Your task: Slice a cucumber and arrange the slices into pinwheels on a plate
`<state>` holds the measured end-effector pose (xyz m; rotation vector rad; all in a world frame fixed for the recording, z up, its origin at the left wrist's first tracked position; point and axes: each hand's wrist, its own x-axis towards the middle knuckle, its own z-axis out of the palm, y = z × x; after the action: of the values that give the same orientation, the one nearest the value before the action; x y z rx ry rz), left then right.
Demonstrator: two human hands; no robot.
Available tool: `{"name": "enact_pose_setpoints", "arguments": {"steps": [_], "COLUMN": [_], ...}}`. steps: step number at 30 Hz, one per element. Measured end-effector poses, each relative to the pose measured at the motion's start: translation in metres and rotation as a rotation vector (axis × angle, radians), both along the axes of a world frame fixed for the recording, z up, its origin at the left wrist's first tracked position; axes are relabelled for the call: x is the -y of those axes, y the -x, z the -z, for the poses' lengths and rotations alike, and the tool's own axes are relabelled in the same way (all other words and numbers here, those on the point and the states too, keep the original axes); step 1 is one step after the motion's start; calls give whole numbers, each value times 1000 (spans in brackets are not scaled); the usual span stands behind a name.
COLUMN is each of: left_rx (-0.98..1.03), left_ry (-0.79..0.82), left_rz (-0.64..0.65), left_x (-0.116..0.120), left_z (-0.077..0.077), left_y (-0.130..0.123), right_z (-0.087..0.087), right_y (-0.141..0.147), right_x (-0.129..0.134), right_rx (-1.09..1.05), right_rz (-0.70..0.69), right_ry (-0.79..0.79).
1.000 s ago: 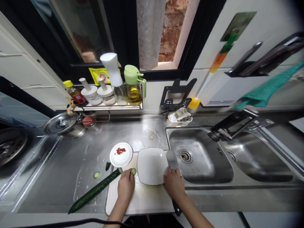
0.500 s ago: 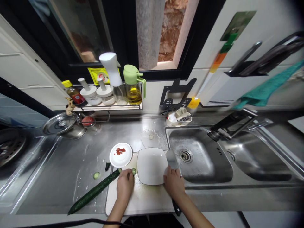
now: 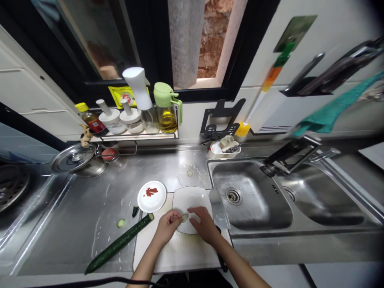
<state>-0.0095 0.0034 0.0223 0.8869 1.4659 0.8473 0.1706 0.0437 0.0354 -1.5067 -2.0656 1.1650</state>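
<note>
Over the square white plate [image 3: 192, 197], my left hand [image 3: 168, 227] pinches a cucumber slice [image 3: 184, 218] between thumb and fingers. Opposite it, my right hand [image 3: 205, 225] hovers above the plate with thumb and fingers parted and nothing visible between them. The plate rests on a white cutting board [image 3: 180, 256]. To the left, a long cut cucumber [image 3: 120, 243] lies with its pale end on the board. A kitchen knife [image 3: 219, 210] lies along the plate's right side, its black handle partly hidden by my right forearm.
A small round plate [image 3: 152, 207] with red chopped bits sits left of the square plate. A cucumber end piece [image 3: 135, 211] and a loose round slice [image 3: 121, 223] lie on the steel counter. The sink [image 3: 255, 196] is at the right; bottles stand on a rack [image 3: 141, 137] behind.
My left hand has moved right from the board to over the square plate, carrying a cucumber slice. My right hand has left the plate's right edge and come inward over it.
</note>
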Motion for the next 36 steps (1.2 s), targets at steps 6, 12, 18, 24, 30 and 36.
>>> {"name": "enact_pose_setpoints", "arguments": {"steps": [6, 12, 18, 24, 30, 36], "left_rx": [139, 411, 602, 627, 459, 177], "left_ry": [54, 300, 623, 535, 422, 255], "left_rz": [30, -76, -191, -182, -178, -93], "left_x": [-9, -9, -17, -28, -41, -60], "left_z": [-6, 0, 1, 5, 9, 11], "left_y": [-12, -21, -27, -28, -28, -27], "right_z": [-7, -13, -18, -21, -8, 8], "right_y": [5, 0, -5, -9, -11, -9], "right_x": [-8, -9, -10, -11, -15, -21], "right_rx": [-77, -58, -63, -93, -142, -155], "right_rz": [47, 50, 7, 26, 120, 189], "right_ry": [204, 163, 101, 92, 149, 139]}}
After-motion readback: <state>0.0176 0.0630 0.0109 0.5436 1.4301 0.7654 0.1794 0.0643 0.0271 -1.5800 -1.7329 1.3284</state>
